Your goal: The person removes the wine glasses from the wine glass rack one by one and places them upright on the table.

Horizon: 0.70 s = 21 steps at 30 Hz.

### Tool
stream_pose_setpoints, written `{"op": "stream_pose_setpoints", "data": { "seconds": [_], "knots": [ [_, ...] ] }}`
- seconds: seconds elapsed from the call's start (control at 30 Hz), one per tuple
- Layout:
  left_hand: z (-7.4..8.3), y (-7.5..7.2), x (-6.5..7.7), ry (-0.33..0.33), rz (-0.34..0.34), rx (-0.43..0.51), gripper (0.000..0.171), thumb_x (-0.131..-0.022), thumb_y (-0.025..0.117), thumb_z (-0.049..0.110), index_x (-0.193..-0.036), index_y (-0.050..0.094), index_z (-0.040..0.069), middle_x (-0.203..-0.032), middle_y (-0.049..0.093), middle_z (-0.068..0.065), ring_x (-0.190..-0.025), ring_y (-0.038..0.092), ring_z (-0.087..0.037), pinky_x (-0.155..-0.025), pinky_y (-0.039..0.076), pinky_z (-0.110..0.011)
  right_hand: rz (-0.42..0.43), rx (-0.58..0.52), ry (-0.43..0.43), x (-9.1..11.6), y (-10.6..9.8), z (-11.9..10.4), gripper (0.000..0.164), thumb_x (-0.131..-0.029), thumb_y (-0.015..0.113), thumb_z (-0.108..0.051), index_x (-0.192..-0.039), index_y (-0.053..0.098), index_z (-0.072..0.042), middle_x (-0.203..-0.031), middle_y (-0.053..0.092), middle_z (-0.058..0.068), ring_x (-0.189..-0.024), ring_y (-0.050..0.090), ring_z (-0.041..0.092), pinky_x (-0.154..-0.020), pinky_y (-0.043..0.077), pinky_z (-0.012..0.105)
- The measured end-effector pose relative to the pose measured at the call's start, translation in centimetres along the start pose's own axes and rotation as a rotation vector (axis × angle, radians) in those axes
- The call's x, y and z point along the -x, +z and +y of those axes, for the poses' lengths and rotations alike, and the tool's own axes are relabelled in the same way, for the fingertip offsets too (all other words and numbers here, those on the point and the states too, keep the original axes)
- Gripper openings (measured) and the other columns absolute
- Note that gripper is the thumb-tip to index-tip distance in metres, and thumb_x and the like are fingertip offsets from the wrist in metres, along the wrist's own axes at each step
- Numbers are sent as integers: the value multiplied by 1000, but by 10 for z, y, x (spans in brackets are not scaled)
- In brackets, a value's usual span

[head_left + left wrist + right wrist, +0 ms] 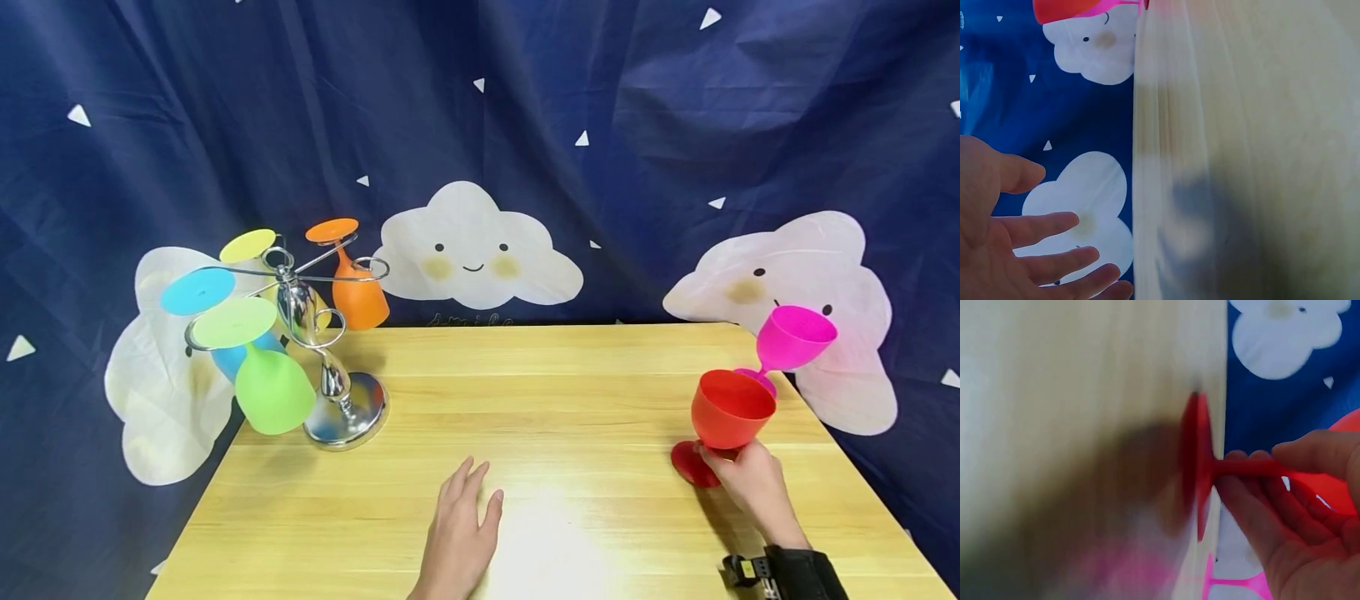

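Observation:
My right hand (753,492) grips the stem of a red plastic goblet (731,412), thumb on one side and fingers on the other, as the right wrist view shows. Its bowl faces up, and its round foot (1196,462) is close to the tabletop; contact is hard to tell. Just behind it stands a magenta goblet (795,337), its foot partly covered by the red bowl. My left hand (457,533) hovers over the table's front middle with fingers spread, holding nothing.
A chrome goblet rack (348,412) stands at the table's left. Upside down from its wire rings hang a green goblet (273,392), a blue goblet (198,290), a yellow goblet (247,245) and an orange goblet (362,296). Behind the wooden table (525,392) hangs a dark blue curtain (525,50).

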<state>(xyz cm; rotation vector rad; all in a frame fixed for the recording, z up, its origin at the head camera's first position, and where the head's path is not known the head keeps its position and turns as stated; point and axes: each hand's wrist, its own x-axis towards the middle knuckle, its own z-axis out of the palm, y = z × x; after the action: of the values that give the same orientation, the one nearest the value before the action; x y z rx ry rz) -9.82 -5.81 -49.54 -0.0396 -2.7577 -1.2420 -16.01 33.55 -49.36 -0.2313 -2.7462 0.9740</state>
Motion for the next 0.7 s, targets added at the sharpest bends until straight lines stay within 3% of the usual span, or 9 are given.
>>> {"op": "stream_pose_setpoints", "data": {
  "seconds": [0.1,0.27,0.53,0.7],
  "knots": [
    [-1,3,1,-20,-36,38,44,-101,63,28,-138,60,5,-152,47,-20,-136,46,-45,-98,47,-69,-20,-28,101,-4,-8,9,41,-89,76,-24,-109,61,9,-99,69,26,-96,64,45,-76,53,48],
    [-3,4,2,-50,-52,56,44,-101,63,29,-139,60,7,-152,47,-19,-137,45,-44,-99,46,-69,22,-65,187,-11,-16,25,45,-90,73,-27,-113,61,10,-104,68,27,-102,61,45,-85,50,53],
    [-1,5,6,-51,-45,73,42,-99,65,26,-136,62,5,-149,49,-21,-135,46,-47,-98,45,-71,99,-51,205,-25,-29,52,46,-91,71,-28,-112,60,11,-108,64,35,-102,57,53,-86,47,61],
    [3,8,8,-40,-60,77,42,-100,64,28,-136,62,6,-149,50,-19,-136,46,-45,-101,44,-70,134,-41,230,-34,-38,65,45,-90,71,-25,-115,60,11,-110,64,35,-101,56,50,-87,45,55]
  ]
}}
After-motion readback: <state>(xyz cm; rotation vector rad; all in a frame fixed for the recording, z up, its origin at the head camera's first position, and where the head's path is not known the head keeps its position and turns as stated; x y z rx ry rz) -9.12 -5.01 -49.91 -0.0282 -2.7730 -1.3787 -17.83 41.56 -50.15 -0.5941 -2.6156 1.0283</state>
